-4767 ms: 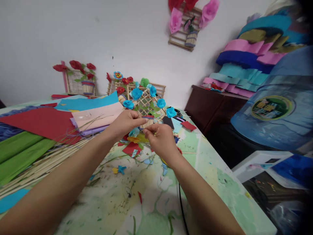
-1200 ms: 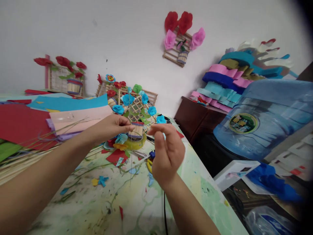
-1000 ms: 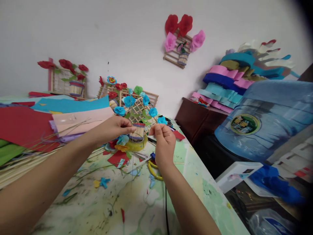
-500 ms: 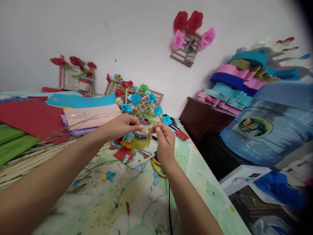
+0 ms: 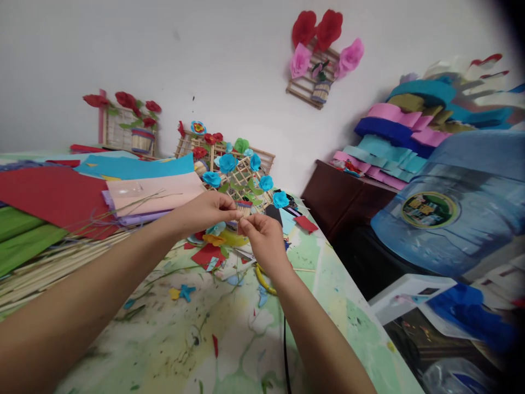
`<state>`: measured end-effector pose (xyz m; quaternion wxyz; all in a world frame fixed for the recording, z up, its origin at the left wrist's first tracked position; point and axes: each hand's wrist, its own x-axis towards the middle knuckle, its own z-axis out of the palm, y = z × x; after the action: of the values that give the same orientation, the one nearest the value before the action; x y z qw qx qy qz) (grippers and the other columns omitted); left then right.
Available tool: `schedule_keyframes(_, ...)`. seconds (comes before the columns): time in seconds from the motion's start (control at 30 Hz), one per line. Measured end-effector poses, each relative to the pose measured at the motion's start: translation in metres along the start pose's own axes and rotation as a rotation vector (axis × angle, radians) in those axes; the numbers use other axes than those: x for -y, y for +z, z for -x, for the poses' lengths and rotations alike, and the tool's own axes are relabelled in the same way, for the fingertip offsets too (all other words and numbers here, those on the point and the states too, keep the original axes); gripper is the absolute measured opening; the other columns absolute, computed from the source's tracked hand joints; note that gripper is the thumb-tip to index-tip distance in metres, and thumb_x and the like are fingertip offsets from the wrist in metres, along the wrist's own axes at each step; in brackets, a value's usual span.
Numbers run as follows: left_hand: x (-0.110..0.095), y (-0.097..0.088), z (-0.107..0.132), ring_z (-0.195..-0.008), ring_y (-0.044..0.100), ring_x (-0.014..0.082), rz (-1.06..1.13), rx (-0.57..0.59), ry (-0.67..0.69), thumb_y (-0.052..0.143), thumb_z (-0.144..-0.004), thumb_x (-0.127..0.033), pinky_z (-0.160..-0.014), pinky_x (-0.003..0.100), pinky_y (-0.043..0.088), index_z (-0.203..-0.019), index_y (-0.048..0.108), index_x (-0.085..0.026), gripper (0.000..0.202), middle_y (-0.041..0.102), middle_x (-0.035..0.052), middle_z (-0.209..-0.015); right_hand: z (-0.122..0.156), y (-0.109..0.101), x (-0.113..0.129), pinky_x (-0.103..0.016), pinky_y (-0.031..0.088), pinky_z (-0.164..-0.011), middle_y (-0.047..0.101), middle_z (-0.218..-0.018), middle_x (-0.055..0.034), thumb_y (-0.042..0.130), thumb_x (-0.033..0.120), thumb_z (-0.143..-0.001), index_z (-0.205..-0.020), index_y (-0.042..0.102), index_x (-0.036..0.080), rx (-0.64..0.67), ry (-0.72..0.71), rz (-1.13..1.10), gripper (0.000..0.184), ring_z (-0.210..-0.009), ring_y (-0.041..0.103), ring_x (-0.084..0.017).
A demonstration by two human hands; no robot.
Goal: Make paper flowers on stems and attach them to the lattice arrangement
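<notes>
Against the left hand [image 5: 208, 211], before the red-and-blue-rimmed stick basket [image 5: 245, 207], the right hand [image 5: 264, 238] has closed in, so both pinch one spot, contents indistinct.

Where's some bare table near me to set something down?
The table is bare but for specks between your right forearm and its right edge. A smaller patch lies between the red sliver and black cord. Crowded: the far middle with paper flowers, the left with paper sheets and sticks.

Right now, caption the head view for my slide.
Left hand and right hand pinch close together in front of a small basket and blue paper flowers.
</notes>
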<state>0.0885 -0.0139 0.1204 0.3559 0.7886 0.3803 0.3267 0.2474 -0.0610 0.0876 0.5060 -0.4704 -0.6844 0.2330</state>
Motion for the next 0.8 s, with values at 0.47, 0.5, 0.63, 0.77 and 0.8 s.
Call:
schedule_keyframes(0.47,-0.001,-0.002,0.001,-0.047,0.030,0.0077,0.042,-0.002,-0.037,0.064,-0.068,-0.036,-0.045,0.023,0.021,-0.053,0.051,-0.016,0.028,0.035,-0.0059,-0.048,0.004,-0.002,0.008,-0.024,0.040,-0.064,0.064,-0.063,-0.0009,0.054,0.025,-0.081,-0.065,0.068,0.016,-0.026,-0.030,0.188,0.023,-0.064,0.057,-0.015)
schedule_keyframes(0.5,-0.001,-0.002,0.001,-0.047,0.030,0.0077,0.044,0.002,-0.044,0.064,-0.067,-0.035,-0.044,0.023,0.020,-0.053,0.051,-0.017,0.027,0.035,-0.0059,-0.048,0.004,-0.003,0.008,-0.024,0.040,-0.063,0.064,-0.063,-0.0009,0.054,0.024,-0.081,-0.066,0.068,0.016,-0.025,-0.037,0.198,0.022,-0.064,0.057,-0.015)
schedule_keyframes(0.63,-0.002,-0.003,0.003,-0.046,0.030,0.0079,0.037,-0.002,-0.034,0.062,-0.066,-0.031,-0.044,0.024,0.020,-0.051,0.049,-0.017,0.025,0.035,-0.0056,-0.048,0.005,-0.003,0.010,-0.025,0.040,-0.064,0.065,-0.063,-0.0012,0.055,0.023,-0.081,-0.067,0.069,0.016,-0.020,-0.044,0.236,0.021,-0.063,0.057,-0.015)
schedule_keyframes(0.77,-0.005,-0.003,0.003,-0.045,0.026,0.0075,0.008,-0.006,-0.007,0.060,-0.065,-0.027,-0.045,0.025,0.017,-0.048,0.041,-0.018,0.027,0.029,-0.0061,-0.046,0.005,-0.002,0.011,-0.027,0.040,-0.063,0.065,-0.062,-0.0015,0.055,0.024,-0.081,-0.067,0.069,0.017,-0.006,-0.033,0.221,0.021,-0.063,0.056,-0.016)
schedule_keyframes(0.8,-0.005,-0.002,0.003,-0.045,0.026,0.0075,0.004,-0.008,-0.014,0.059,-0.065,-0.027,-0.045,0.025,0.016,-0.047,0.039,-0.018,0.028,0.028,-0.0063,-0.046,0.005,-0.002,0.011,-0.027,0.039,-0.062,0.065,-0.062,-0.0015,0.055,0.025,-0.081,-0.067,0.069,0.017,0.001,-0.033,0.214,0.021,-0.062,0.056,-0.016)
